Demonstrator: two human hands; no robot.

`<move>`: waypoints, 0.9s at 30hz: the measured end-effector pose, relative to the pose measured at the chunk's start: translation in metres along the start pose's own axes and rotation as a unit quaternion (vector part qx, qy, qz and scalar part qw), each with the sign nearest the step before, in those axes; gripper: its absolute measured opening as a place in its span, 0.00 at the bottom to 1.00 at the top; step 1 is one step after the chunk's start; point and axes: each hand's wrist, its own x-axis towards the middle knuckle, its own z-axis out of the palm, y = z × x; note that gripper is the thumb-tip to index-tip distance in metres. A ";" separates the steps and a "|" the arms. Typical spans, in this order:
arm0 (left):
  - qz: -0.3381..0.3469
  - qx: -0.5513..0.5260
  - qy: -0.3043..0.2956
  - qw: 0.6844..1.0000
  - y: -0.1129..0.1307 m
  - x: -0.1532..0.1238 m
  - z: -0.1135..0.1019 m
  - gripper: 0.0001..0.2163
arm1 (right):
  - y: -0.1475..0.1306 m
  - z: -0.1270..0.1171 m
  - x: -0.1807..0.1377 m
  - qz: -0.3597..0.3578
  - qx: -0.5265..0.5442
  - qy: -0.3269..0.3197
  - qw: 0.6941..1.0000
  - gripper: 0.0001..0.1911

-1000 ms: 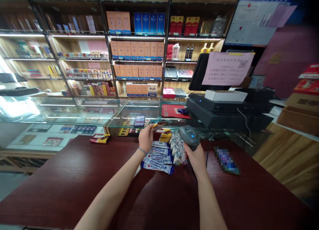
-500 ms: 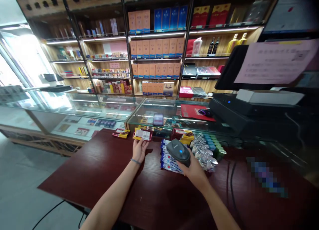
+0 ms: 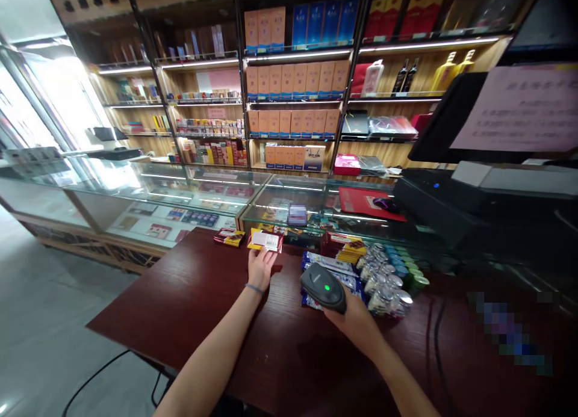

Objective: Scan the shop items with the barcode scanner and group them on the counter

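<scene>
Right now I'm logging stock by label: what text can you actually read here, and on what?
None reads.
White label on the packet held by the left hand: too small.
Pink notice on the monitor: blurred.
Shelf boxes: too small.
Blue wrappers beside the barcode scanner in the right hand: illegible.

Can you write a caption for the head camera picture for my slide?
Left hand holds a snack pack label-up while right hand grips a scanner beside it.
</scene>
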 end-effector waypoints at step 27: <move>0.342 0.582 -0.084 0.733 0.142 0.058 -0.075 0.09 | -0.018 -0.002 0.000 0.047 0.028 0.088 0.995 0.24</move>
